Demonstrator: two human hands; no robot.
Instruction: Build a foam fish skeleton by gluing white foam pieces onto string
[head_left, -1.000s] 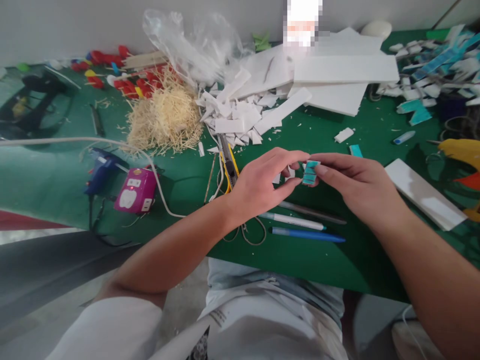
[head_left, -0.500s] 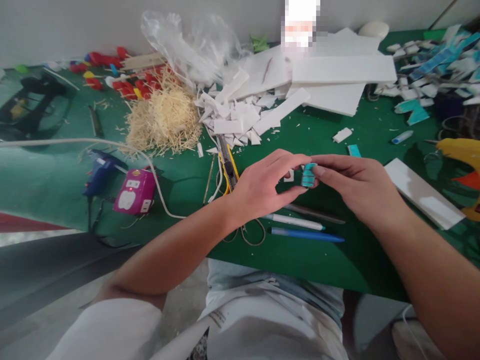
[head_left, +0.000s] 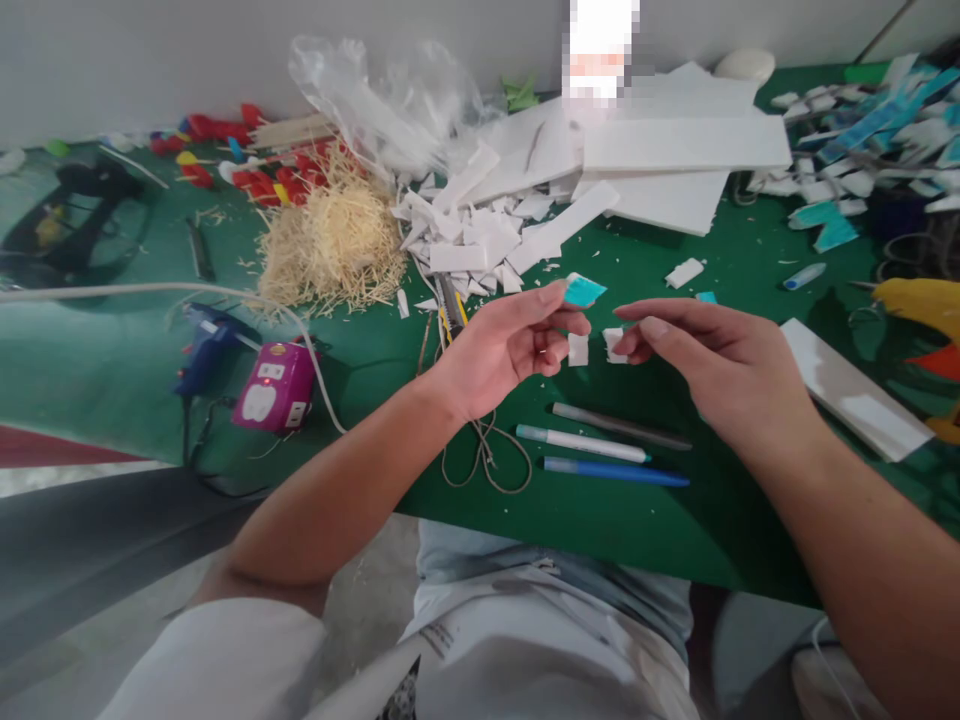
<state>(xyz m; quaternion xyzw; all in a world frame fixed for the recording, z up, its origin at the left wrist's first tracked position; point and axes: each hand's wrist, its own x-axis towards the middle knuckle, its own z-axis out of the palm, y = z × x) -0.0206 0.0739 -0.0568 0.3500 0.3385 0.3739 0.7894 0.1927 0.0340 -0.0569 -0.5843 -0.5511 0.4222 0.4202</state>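
My left hand (head_left: 517, 345) is closed in a pinch, thumb and forefinger on a small foam piece with a bright blue face (head_left: 585, 290). Its other fingers curl loosely below. Facing it, my right hand (head_left: 705, 350) has its thumb and forefinger apart and appears to hold nothing. A small white foam piece (head_left: 613, 346) shows at its fingertips; whether they touch it I cannot tell. Another white foam square (head_left: 577, 350) lies between the hands. In front of them rest a grey stick-like tool (head_left: 619, 425), a white marker (head_left: 585, 442) and a blue pen (head_left: 615, 472).
White foam scraps (head_left: 480, 230) and larger sheets (head_left: 682, 145) lie behind the hands. Wood shavings (head_left: 337, 235), a pink power adapter (head_left: 276, 388) and a blue glue gun (head_left: 210, 340) are to the left. A yellow glue gun (head_left: 915, 300) and foam strip (head_left: 855, 385) are right.
My hands have moved apart. The blue-faced piece, earlier between both hands, is now in my left hand alone, turned and higher. More of the white pieces and the pens shows.
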